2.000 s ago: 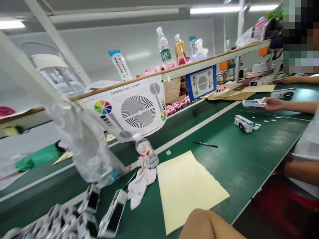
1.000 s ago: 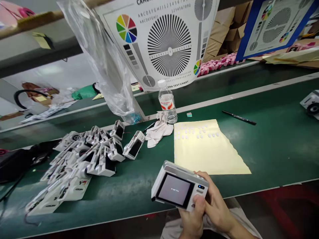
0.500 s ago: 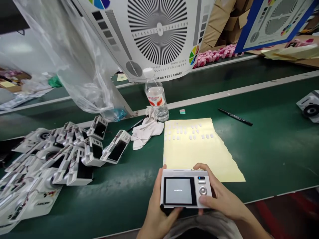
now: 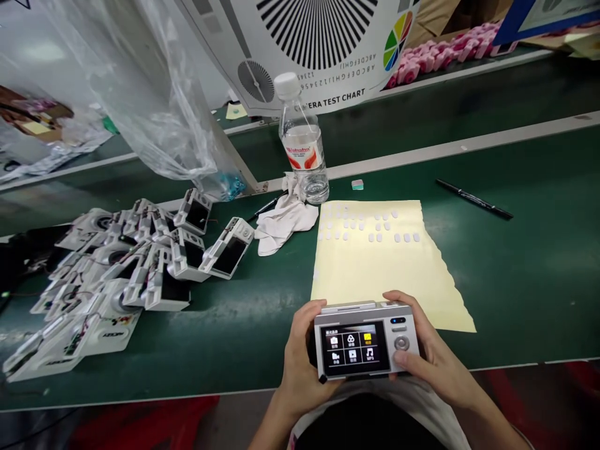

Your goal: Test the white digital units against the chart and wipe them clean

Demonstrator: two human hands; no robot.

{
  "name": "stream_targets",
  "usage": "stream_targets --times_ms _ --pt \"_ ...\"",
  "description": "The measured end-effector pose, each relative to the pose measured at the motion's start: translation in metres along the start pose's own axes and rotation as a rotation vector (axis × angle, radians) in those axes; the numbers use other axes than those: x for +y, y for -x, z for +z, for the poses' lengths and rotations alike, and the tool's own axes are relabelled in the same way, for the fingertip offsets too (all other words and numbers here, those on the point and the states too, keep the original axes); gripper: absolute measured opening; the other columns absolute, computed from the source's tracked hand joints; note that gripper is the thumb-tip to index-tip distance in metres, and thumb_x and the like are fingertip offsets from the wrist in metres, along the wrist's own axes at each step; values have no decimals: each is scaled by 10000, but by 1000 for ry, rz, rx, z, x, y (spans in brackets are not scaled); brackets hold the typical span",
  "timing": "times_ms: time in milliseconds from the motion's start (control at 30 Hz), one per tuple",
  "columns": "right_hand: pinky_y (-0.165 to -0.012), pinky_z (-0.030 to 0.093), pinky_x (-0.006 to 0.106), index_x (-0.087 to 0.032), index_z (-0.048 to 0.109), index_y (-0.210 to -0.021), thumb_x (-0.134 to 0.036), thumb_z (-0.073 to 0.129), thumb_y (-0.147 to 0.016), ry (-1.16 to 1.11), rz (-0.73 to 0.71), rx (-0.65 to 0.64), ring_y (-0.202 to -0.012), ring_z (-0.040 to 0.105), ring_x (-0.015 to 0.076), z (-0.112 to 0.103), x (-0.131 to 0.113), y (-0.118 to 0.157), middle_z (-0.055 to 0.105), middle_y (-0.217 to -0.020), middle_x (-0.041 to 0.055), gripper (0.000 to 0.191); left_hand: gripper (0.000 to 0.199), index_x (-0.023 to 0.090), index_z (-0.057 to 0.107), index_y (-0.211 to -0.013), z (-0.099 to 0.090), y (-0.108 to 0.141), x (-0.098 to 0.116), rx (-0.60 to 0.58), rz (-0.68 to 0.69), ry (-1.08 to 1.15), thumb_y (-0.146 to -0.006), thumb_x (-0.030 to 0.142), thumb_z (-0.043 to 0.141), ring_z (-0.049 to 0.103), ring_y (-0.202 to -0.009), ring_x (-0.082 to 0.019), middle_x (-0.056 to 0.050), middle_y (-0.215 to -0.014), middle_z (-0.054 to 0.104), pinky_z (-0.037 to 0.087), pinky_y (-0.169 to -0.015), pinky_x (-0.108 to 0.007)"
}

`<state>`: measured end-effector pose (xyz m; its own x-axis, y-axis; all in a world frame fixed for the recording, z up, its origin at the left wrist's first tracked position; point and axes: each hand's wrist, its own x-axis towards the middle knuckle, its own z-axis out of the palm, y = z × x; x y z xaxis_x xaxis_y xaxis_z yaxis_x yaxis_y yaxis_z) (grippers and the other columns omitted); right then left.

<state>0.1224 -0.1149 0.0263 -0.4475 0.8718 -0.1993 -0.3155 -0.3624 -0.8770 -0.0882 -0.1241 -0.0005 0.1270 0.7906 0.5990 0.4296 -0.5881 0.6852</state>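
Observation:
A silver-white digital camera is held between both hands above the table's front edge, its back towards me. Its screen shows a menu of icons, with the top right one in yellow. My left hand wraps around the left end, thumb underneath. My right hand grips the other end, its thumb by the lower buttons and a finger on the top edge. Just beyond the camera lies a yellow paper sheet with rows of small pale stickers.
Many white cameras are piled at the left, some with wires showing. A water bottle stands by a white cloth. A black pen lies at the right. Behind hang a test chart and clear plastic.
The camera's screen has gone from a grey page with a short line of text to an icon menu. My view has shifted, and both hands still hold the camera.

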Motion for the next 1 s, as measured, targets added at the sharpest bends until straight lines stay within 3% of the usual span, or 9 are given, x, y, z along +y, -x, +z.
stream_targets --times_ms 233,500,1000 --pt "-508 467 203 -307 258 -1291 -388 668 -768 -26 -30 45 -621 483 101 0 8 -3 500 -893 -3 670 749 209 325 -1335 2 1 0 14 36 -43 -699 304 710 485 -1154 -270 -143 -1222 478 453 -945 -430" --pt "-440 363 191 -293 263 -1299 -310 597 -779 -3 -83 137 -530 380 92 7 15 -7 460 -781 -15 618 717 216 337 -1320 2 0 -2 17 8 -92 -707 301 698 507 -1144 -289 -146 -1215 496 473 -921 -444" --pt "-441 391 200 -297 285 -1284 -345 599 -785 53 -109 138 -568 416 105 6 15 -7 447 -822 -7 592 680 225 350 -1289 2 -1 -1 -4 -44 -109 -709 322 691 524 -1147 -308 -151 -1219 507 491 -901 -444"
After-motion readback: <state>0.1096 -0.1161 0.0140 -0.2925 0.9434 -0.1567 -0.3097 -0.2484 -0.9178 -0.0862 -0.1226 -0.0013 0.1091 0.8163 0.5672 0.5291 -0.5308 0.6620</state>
